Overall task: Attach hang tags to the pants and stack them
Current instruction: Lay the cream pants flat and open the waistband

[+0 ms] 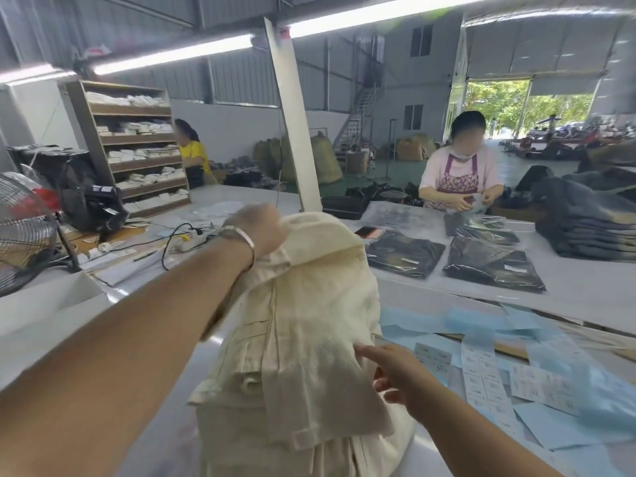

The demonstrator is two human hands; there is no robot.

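White table; cream pants; blue tags

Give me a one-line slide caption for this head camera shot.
Left hand grips cream pants held above the stack while the right hand touches the fabric beside blue hang tags.
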